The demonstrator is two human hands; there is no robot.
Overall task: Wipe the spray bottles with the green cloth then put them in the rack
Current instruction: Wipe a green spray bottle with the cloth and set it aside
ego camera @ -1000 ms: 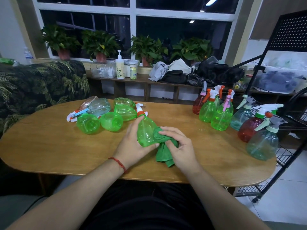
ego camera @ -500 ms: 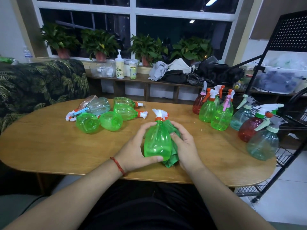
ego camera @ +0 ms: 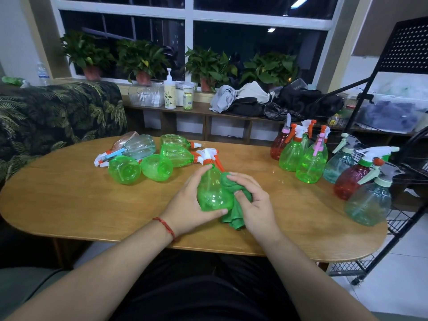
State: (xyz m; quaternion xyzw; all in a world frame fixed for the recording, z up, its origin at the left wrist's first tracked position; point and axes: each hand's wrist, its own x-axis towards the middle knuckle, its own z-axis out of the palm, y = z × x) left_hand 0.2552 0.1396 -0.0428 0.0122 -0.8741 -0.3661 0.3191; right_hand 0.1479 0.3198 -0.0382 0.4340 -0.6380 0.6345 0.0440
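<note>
Mid-wipe: your left hand [ego camera: 187,205] wraps the green spray bottle [ego camera: 213,191], upright over the desk [ego camera: 69,205], while your right hand [ego camera: 252,202] clutches the green cloth [ego camera: 231,220] against its flank. Next, likely: finish rubbing, then carry it right to the wire rack [ego camera: 397,223].

Near the front edge of the table [ego camera: 69,205], at its middle, a spray bottle [ego camera: 213,193] sits between the left hand [ego camera: 187,205] and the right hand [ego camera: 254,205], with the cloth [ego camera: 231,218] bunched between the bottle and the right hand. Behind and to the left, a cluster of bottles [ego camera: 148,158] lies on its sides. Upright bottles [ego camera: 310,163] stand at the right end, with the rack [ego camera: 398,221] just beside it. A low shelf [ego camera: 201,111] runs behind the table, below potted plants [ego camera: 143,59].
</note>
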